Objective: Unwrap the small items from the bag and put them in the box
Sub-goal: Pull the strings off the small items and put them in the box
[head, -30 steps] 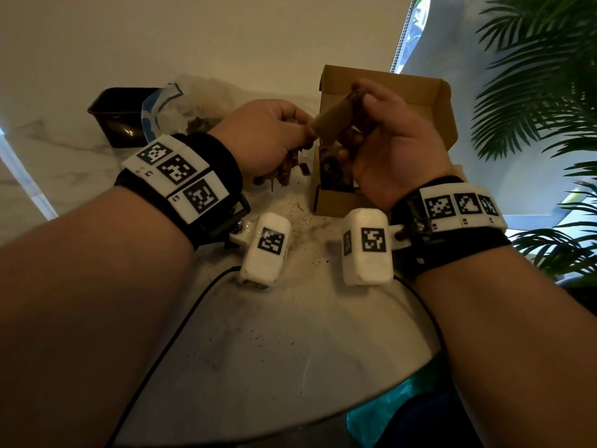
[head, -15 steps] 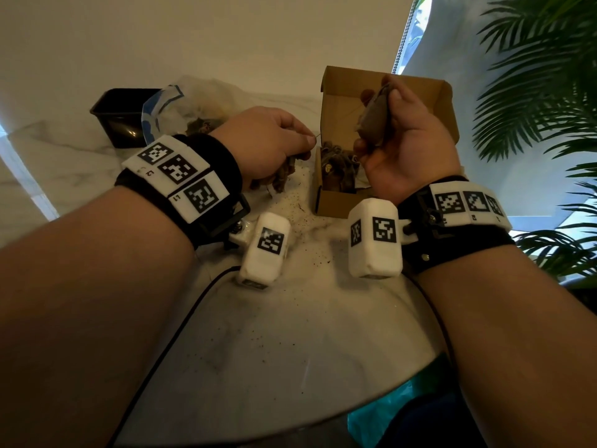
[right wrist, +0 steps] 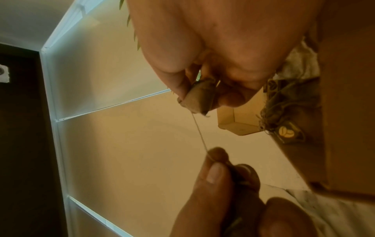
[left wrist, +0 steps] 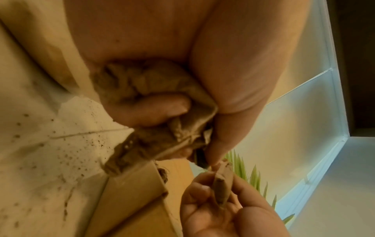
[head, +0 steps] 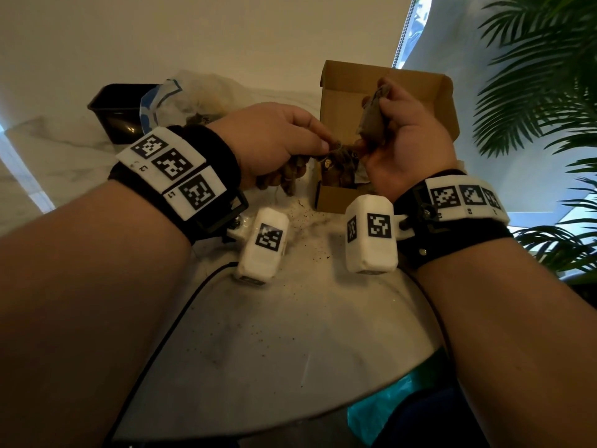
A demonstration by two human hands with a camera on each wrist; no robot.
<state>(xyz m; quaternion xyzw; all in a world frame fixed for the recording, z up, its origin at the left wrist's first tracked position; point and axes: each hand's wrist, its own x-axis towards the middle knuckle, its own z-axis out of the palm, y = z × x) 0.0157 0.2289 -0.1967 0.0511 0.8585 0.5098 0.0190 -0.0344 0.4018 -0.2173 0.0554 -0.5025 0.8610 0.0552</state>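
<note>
My right hand (head: 384, 124) pinches a small brown sachet (head: 371, 118) upright over the open cardboard box (head: 339, 101). In the right wrist view a thin string (right wrist: 199, 133) runs from the sachet (right wrist: 201, 99) down to my left hand (right wrist: 215, 160), which pinches it between thumb and finger. My left hand (head: 323, 145) is just left of the box and also clutches a crumpled brown wad (left wrist: 146, 83) in its palm. Several brown sachets with tags (right wrist: 284, 125) lie inside the box (right wrist: 345, 112).
A clear plastic bag (head: 200, 92) holding more brown items lies behind my left hand, with a black bin (head: 119, 111) to its left. Dark crumbs dot the marble table (head: 290, 318). A palm plant (head: 542, 92) stands at the right; a cable (head: 181, 305) runs along the table.
My right hand has turned the brown sachet upright and raised it over the box. My left hand has shifted right, closer to the box and the right hand.
</note>
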